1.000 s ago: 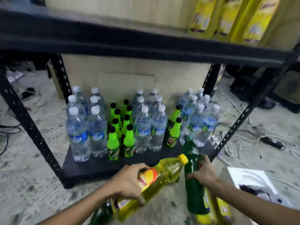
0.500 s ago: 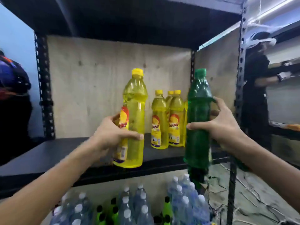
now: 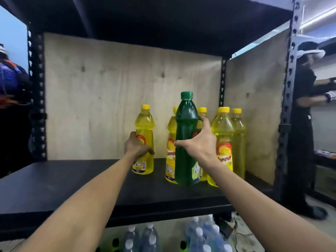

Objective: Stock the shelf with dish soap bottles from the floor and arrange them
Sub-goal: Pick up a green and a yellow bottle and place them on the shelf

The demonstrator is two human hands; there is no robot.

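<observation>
My left hand (image 3: 137,147) grips a yellow dish soap bottle (image 3: 145,128) that stands upright on the black shelf (image 3: 72,180), left of the group. In my right hand (image 3: 199,142) is a green dish soap bottle (image 3: 185,128), held around its middle, upright, its base at the shelf surface. Behind and to the right of it stand several more yellow bottles (image 3: 222,135) with red and yellow labels, close to the shelf's right side.
Plywood panels (image 3: 109,99) close the shelf's back and right side. Black perforated posts (image 3: 289,99) frame it. Water bottles (image 3: 198,235) fill the level below. One person (image 3: 305,110) stands at the right, another at the far left edge.
Both hands have pushed their bottles deeper into the shelf and lowered them. The yellow bottle now stands on the board, and the green one is down in front of the yellow group.
</observation>
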